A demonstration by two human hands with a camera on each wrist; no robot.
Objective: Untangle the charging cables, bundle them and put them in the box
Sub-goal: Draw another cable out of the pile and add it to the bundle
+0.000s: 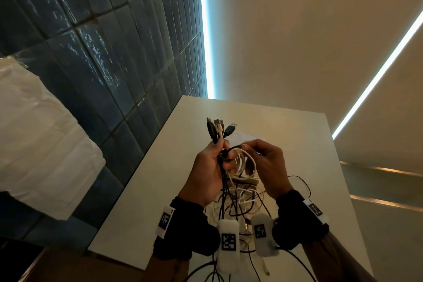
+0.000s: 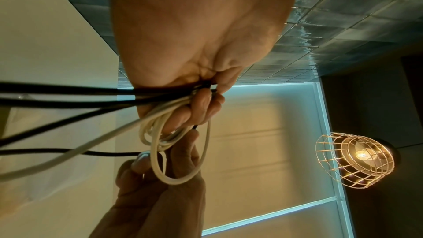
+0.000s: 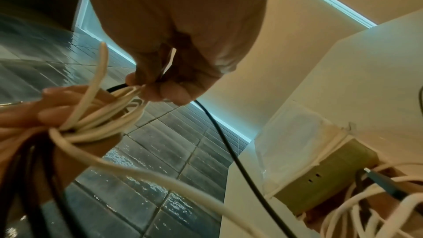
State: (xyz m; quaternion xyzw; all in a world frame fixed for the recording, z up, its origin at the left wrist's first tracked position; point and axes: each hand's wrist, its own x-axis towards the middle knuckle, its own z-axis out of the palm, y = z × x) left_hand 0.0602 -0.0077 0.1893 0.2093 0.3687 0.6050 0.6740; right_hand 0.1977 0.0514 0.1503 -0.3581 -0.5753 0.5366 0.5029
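Above the white table (image 1: 146,190), my left hand (image 1: 211,167) grips a bundle of black and white charging cables, whose USB plugs (image 1: 219,127) stick up out of the fist. A white cable is wound in loops (image 1: 248,163) round the left fingers (image 2: 201,104). My right hand (image 1: 263,162) pinches a thin black cable (image 3: 228,144) together with those white loops (image 3: 103,115). Under the hands, more tangled cables (image 1: 240,204) trail down into an open cardboard box (image 3: 325,175).
A dark tiled wall (image 1: 103,52) runs along the table's left side. A white plastic-wrapped bulk (image 1: 34,133) stands at the left. A caged lamp (image 2: 354,156) hangs overhead. Loose cables (image 1: 210,270) hang over the table's near edge.
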